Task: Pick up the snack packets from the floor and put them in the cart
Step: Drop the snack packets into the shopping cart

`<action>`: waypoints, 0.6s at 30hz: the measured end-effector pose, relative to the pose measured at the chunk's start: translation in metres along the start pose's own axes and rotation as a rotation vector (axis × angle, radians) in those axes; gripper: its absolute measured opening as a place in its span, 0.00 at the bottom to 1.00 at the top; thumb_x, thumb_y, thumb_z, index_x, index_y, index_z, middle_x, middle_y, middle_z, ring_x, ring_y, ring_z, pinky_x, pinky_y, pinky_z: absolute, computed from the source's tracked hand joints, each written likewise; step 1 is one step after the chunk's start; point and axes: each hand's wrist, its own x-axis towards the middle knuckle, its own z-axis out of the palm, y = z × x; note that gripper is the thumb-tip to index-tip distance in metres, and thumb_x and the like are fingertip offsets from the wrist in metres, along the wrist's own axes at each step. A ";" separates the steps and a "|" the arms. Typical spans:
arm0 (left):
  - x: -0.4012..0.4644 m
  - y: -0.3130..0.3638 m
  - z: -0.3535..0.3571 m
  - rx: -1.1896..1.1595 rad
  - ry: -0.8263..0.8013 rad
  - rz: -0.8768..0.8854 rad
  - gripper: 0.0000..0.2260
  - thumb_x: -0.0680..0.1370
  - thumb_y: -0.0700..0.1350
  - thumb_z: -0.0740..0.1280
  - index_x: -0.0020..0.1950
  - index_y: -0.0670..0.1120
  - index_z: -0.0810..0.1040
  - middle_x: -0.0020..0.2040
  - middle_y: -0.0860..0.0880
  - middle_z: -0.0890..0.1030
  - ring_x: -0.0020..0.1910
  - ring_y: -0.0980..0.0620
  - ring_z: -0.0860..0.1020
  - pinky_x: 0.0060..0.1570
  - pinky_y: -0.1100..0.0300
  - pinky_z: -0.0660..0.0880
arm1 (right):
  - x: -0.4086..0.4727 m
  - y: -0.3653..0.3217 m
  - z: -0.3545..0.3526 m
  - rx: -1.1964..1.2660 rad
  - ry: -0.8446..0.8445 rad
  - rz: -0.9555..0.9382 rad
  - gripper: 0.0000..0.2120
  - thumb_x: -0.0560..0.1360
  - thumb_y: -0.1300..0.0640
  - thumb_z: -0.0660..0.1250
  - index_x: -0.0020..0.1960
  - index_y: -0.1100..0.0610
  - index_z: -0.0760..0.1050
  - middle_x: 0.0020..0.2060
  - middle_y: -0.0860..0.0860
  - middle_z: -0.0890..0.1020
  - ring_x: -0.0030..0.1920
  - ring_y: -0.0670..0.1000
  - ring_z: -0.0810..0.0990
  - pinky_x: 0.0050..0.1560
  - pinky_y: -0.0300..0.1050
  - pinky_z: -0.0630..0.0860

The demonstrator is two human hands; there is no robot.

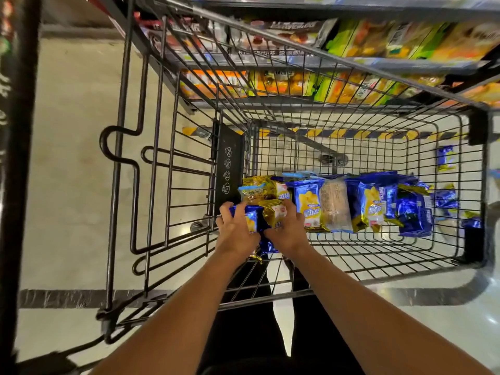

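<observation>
Head view, looking down into a wire shopping cart (457, 250).

Hands: the left hand (234, 230) and right hand (288, 229) are both inside the basket at its near-left corner, side by side. Left fingers curl over the edge of a blue snack packet (255, 222). Right fingers curl over a gold snack packet (273, 212) that lies against the blue one. Both grips are closed on the packets; a further blue wrapper edge shows below, between the wrists. Whether this bundle rests on the basket floor or is held just above it cannot be told.

Cart contents: a row of packets on the basket floor, running left to right across its middle:
- gold and pale-blue packet (255, 192), at the left wall just beyond the hands;
- blue packet with yellow chips picture (308, 204), just right of the right hand;
- clear-wrapped pale wafer pack (335, 205), touching it;
- a second blue chips packet (374, 205);
- dark blue foil packets (414, 215) at the right end, overlapping.

Floor: blue packets (446, 157) seen through the right side mesh, lying on the pale floor (73, 163) outside the cart.

Surroundings: store shelves (365, 41) of orange, green and yellow packaged goods at the far side; a yellow-and-black hazard strip (351, 133) along their base; a dark folded child-seat panel (228, 169) with white icons on the cart's left wall.
</observation>
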 end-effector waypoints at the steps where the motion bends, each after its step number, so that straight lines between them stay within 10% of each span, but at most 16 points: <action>1: -0.002 0.001 -0.002 -0.009 0.001 0.003 0.38 0.70 0.44 0.74 0.77 0.53 0.60 0.73 0.47 0.54 0.68 0.43 0.61 0.61 0.54 0.67 | 0.000 0.001 0.000 0.015 0.006 0.016 0.46 0.69 0.60 0.74 0.78 0.53 0.51 0.68 0.59 0.61 0.66 0.59 0.67 0.63 0.49 0.71; 18: -0.053 0.090 -0.070 0.204 0.151 0.287 0.32 0.74 0.48 0.70 0.76 0.48 0.62 0.75 0.47 0.56 0.72 0.43 0.59 0.69 0.48 0.67 | -0.079 -0.025 -0.136 -0.149 0.423 -0.205 0.35 0.76 0.53 0.70 0.78 0.56 0.58 0.68 0.58 0.66 0.67 0.60 0.67 0.64 0.51 0.69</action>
